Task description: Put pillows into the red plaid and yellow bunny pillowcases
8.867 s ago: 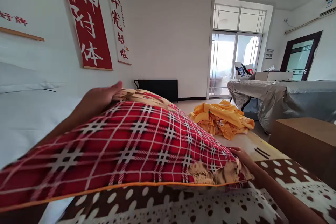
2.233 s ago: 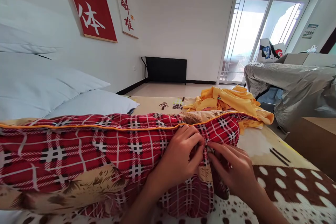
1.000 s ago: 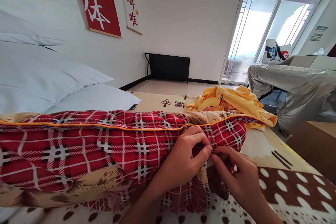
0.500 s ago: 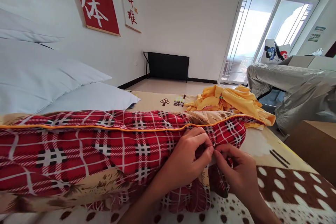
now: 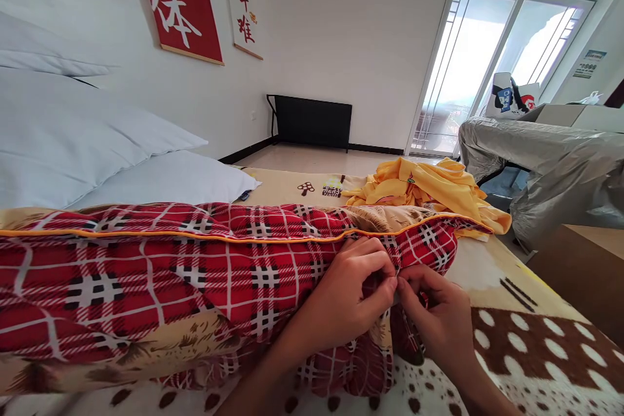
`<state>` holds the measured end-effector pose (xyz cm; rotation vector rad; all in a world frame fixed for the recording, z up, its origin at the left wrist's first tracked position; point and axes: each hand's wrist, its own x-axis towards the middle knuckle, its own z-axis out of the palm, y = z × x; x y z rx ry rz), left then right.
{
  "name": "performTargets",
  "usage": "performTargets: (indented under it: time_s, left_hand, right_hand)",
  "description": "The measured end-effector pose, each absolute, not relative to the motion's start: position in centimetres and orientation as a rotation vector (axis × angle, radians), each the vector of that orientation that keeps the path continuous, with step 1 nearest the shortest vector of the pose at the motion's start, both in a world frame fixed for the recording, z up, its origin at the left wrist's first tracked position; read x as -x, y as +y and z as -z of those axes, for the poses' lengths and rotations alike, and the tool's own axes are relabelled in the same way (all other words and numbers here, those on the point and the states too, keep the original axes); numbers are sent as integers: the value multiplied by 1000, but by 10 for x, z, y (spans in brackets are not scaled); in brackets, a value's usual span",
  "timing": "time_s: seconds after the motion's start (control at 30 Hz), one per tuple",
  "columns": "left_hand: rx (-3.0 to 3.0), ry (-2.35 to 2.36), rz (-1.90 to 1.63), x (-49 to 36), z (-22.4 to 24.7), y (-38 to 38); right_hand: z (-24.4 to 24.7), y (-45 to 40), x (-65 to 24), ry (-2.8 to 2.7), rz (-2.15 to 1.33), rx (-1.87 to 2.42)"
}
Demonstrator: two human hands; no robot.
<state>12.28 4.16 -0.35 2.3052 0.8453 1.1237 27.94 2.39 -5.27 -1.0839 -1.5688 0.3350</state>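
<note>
A thick red plaid quilt [image 5: 205, 286] with orange piping and tan patterned patches lies bunched across the bed in front of me. My left hand [image 5: 353, 292] rests against its side, thumb and forefinger pinched on the gathered cloth near the right end. Close beside it, my right hand [image 5: 436, 312] pinches the same spot, its fingertips almost touching the left ones. Whether they grip the cloth itself or a thin tie or thread on it is too small to make out. Below the hands, a fold of the quilt hangs down onto the blanket.
Under the quilt is a cream and brown spotted blanket [image 5: 526, 338]. White pillows [image 5: 112, 136] lie at the left, and a crumpled yellow cloth [image 5: 424, 185] lies behind the quilt. At the right are a brown box [image 5: 580, 273] and furniture wrapped in silvery plastic [image 5: 550, 149].
The right hand has shifted very slightly left, closer to the left fingertips. Both hands keep their pinch at the same place, and the quilt has barely moved.
</note>
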Motion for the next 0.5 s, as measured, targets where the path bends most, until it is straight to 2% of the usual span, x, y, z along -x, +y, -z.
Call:
performTargets:
  time_s: [0.27, 0.5]
  left_hand:
    - [-2240, 882, -1247, -127, 9, 42]
    - [-2416, 768, -1017, -119, 7, 43]
  right_hand:
    - [59, 23, -282, -1515, -485, 1050]
    - [60, 23, -285, -1468, -548, 991]
